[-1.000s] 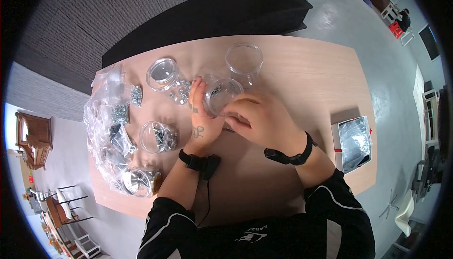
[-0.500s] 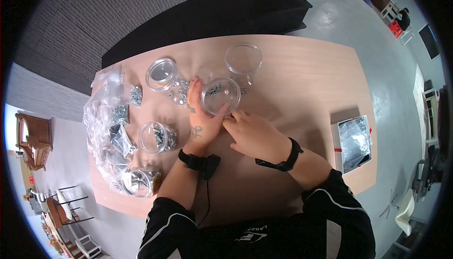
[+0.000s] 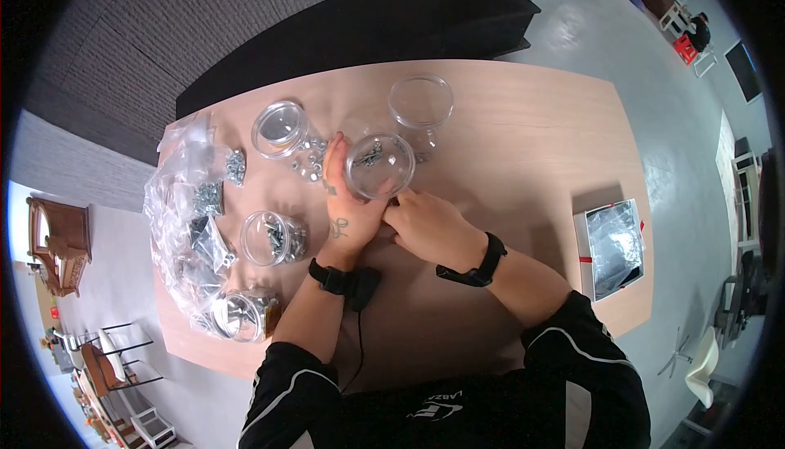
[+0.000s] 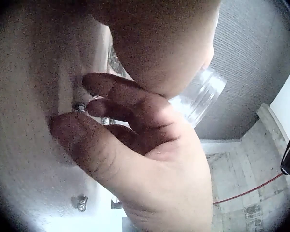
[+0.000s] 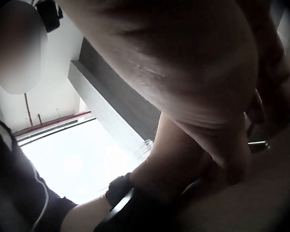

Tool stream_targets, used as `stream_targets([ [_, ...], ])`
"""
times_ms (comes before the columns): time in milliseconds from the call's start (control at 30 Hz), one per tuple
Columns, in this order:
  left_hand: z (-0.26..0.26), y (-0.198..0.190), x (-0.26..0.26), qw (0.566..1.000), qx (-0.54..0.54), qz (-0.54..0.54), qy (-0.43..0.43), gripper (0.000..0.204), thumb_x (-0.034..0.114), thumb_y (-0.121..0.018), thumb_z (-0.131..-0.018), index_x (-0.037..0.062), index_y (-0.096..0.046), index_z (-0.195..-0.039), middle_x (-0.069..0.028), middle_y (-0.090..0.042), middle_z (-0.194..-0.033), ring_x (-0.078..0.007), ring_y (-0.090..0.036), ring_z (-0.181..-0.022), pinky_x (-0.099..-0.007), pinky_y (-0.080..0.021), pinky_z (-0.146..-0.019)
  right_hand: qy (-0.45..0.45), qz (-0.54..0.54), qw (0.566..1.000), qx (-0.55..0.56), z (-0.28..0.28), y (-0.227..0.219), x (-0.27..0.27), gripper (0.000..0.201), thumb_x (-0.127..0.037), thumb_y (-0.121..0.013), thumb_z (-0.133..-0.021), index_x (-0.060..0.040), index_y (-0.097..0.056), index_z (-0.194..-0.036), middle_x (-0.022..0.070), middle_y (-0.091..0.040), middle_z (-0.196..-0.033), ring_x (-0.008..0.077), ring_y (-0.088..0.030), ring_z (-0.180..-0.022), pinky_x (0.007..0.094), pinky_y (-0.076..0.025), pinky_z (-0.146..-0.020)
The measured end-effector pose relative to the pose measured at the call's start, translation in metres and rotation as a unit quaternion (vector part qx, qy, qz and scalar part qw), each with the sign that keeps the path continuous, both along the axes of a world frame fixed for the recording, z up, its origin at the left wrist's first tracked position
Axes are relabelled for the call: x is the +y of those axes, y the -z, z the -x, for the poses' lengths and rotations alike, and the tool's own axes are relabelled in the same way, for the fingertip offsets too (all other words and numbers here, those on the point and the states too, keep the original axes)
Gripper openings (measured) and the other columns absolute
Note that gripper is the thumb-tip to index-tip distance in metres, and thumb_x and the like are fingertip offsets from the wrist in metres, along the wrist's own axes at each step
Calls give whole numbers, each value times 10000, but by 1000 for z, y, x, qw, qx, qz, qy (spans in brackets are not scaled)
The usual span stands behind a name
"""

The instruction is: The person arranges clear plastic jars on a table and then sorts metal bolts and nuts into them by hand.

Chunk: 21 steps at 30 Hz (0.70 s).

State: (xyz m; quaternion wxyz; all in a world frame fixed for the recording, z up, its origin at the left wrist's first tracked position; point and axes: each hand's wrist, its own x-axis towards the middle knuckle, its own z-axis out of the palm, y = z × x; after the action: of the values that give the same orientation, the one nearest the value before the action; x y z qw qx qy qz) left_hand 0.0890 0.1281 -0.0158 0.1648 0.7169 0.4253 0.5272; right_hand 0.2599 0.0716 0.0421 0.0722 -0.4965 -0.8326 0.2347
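A person at a table (image 3: 523,138), L hand (image 3: 350,204) around a clear jar (image 3: 384,172), R hand (image 3: 433,224) low & just beside it; the jar sits ahead & slightly left of R hand, mouth up, long axis approx. upright; whether its base touches the table can't be told, hands being in the way; L fingers run along the jar's left side, thumb on its near side, so L hand grips it & is the nearer to it; metal bits (image 3: 372,153) show inside, prob. screws; R hand is nearer the loose hardware: in the left wrist view its fingers & thumb curve toward the table, w/ a small screw (image 4: 79,107) by the tips; whether they pinch it or merely frame it can't be told; a second screw (image 4: 82,203) is well apart, on R hand's thumb side; the right wrist view has a thin shank (image 5: 258,143) showing past R hand's digits, long axis crosswise in frame & near level; poss. the same small screw, no way to tell; as judged, the key relation is height & side: small screw low, by the table; jar's mouth higher & left of R fingertips, w/ jar wall & L thumb btwn.
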Motion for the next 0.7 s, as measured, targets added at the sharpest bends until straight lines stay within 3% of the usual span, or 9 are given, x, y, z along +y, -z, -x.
stream_targets([
  [67, 0, 1, 0, 1000, -7, 5, 3, 1007, 83, -911, -771, 19, -329, -1591, -251, -379, -1639, -435, -415, -1494, -484, -386, -1222, -1, -93, 994, 55, -1, 3, -1, 235, -106, -789, -821, -21, -683, -1012, 232, -609, -1181, 409, -719, -987, 499, -635, -775],
  [133, -1, 0, 1, 997, -62, 36, 8, 1031, 110, -921, -784, 25, -309, -1609, -241, -366, -1657, -423, -422, -1493, -474, -391, -1218, 5, -109, 992, 55, 0, 0, -1, 272, -110, -796, -817, -21, -681, -1047, 231, -599, -1205, 406, -715, -998, 494, -634, -795],
  [300, 2, -1, 0, 998, -43, 36, -7, 1054, 140, -935, -786, 34, -298, -1620, -219, -362, -1667, -397, -430, -1491, -462, -392, -1216, 25, -116, 992, 35, 1, 3, 3, 383, -117, -812, -805, -23, -667, -1147, 219, -570, -1259, 398, -703, -1025, 480, -626, -850],
  [400, 2, 3, 1, 999, -40, 27, -5, 1062, 142, -939, -781, 36, -298, -1620, -216, -363, -1665, -390, -423, -1497, -460, -386, -1221, 36, -125, 990, 51, 1, 12, 7, 355, -123, -828, -792, -22, -692, -1104, 221, -580, -1262, 405, -704, -1032, 478, -626, -855],
  [500, 1, 2, 1, 998, -47, 31, 3, 1066, 132, -941, -777, 32, -295, -1619, -221, -366, -1661, -392, -411, -1504, -462, -376, -1228, 22, -137, 988, 67, 0, 19, 11, 192, -107, -770, -842, -8, -711, -995, 226, -609, -1242, 407, -716, -995, 481, -623, -841],
  [567, 0, 2, 1, 998, -50, 29, 7, 1068, 126, -941, -774, 29, -294, -1618, -223, -367, -1659, -394, -406, -1509, -463, -371, -1232, 12, -107, 991, 79, -1, 21, 12, 82, -79, -679, -895, -3, -710, -888, 219, -672, -1116, 402, -727, -944, 489, -615, -819],
  [700, 0, 4, 1, 998, -52, 38, 11, 1077, 112, -942, -767, 25, -287, -1617, -236, -363, -1659, -402, -403, -1511, -469, -362, -1238, 16, -96, 993, 69, -3, 16, 12, 120, -55, -611, -918, -10, -704, -855, 197, -701, -983, 393, -730, -908, 492, -607, -801],
])
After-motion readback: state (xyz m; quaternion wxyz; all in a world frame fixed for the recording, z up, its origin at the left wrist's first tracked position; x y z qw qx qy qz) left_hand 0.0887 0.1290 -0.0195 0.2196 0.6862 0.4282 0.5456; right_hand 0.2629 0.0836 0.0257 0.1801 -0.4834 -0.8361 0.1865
